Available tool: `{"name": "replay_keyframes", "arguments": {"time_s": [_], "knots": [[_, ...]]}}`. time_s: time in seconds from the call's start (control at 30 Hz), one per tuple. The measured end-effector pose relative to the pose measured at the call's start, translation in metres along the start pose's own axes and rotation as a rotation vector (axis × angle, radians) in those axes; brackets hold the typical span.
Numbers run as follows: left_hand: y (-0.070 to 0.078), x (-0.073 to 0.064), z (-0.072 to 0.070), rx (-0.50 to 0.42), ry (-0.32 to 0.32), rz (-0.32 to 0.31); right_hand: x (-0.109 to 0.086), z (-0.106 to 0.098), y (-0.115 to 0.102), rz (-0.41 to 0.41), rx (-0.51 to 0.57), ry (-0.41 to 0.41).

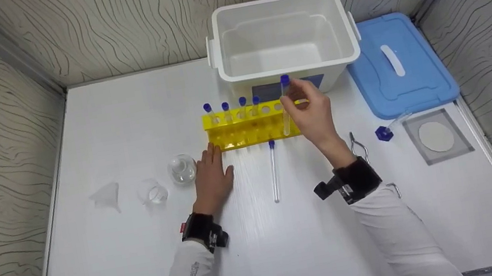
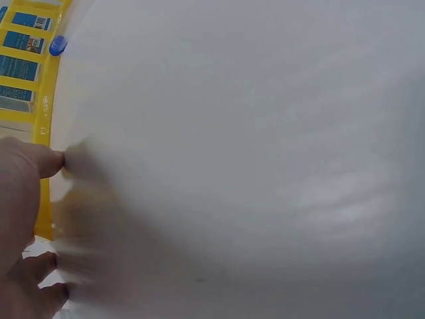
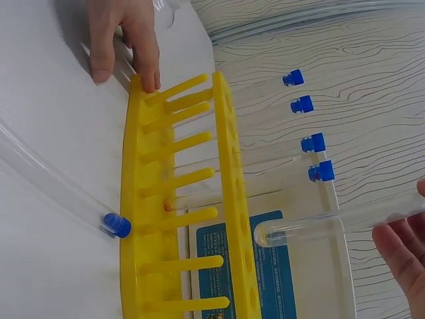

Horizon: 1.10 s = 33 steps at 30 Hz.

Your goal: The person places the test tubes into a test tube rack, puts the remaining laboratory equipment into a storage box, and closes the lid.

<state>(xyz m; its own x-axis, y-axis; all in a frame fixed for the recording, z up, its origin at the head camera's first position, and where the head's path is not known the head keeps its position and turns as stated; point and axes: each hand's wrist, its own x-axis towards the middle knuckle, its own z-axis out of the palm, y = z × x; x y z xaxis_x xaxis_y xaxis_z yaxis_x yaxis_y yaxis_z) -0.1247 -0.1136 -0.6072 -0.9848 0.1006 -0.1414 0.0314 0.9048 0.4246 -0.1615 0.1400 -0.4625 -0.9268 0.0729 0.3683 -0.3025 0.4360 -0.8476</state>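
Note:
My right hand [image 1: 311,109] pinches a clear test tube [image 1: 286,118] with a blue cap. In the right wrist view the rounded bottom of this tube [image 3: 269,234] is near the top bar of the yellow test tube rack [image 3: 234,193]. Several blue-capped tubes stand at the left end of the rack [image 1: 226,141]. My left hand [image 1: 213,178] lies on the table with straight fingers, their tips touching the rack's front left corner. Another capped tube [image 1: 274,173] lies on the table, its cap by the rack's front edge.
Behind the rack stands a white bin [image 1: 290,70], with a blue lid [image 1: 406,66] to its right. A glass flask [image 1: 182,169], a small beaker [image 1: 155,193] and a funnel [image 1: 108,197] are at left. Metal tongs [image 1: 358,146], a blue-based item [image 1: 384,133] and a grey square pad [image 1: 458,135] lie right.

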Motion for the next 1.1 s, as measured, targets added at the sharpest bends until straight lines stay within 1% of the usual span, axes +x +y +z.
{"name": "replay_keyframes", "arguments": {"time_s": [0.3, 0.53, 0.67, 0.83, 0.9, 1.0, 1.1], "knots": [[0.001, 0.001, 0.000, -0.008, 0.001, -0.002, 0.012, 0.006, -0.005, -0.027, 0.040, -0.011], [0.000, 0.001, 0.001, -0.003, 0.011, 0.003, 0.019, 0.011, -0.003, 0.025, 0.075, -0.021], [0.000, -0.001, 0.003, -0.012, 0.034, 0.010, 0.022, 0.014, 0.003, 0.021, 0.067, -0.028], [0.000, -0.004, 0.006, -0.009, 0.003, -0.002, 0.024, 0.018, 0.012, 0.050, 0.061, -0.047], [0.000, -0.003, 0.005, -0.009, 0.003, 0.002, 0.024, 0.021, 0.015, 0.059, 0.066, -0.056], [0.000, -0.001, 0.004, -0.014, 0.031, 0.016, 0.026, 0.026, 0.018, 0.066, 0.069, -0.080], [0.000, 0.000, 0.002, -0.012, 0.044, 0.025, 0.025, 0.031, 0.021, 0.090, 0.052, -0.113]]}}
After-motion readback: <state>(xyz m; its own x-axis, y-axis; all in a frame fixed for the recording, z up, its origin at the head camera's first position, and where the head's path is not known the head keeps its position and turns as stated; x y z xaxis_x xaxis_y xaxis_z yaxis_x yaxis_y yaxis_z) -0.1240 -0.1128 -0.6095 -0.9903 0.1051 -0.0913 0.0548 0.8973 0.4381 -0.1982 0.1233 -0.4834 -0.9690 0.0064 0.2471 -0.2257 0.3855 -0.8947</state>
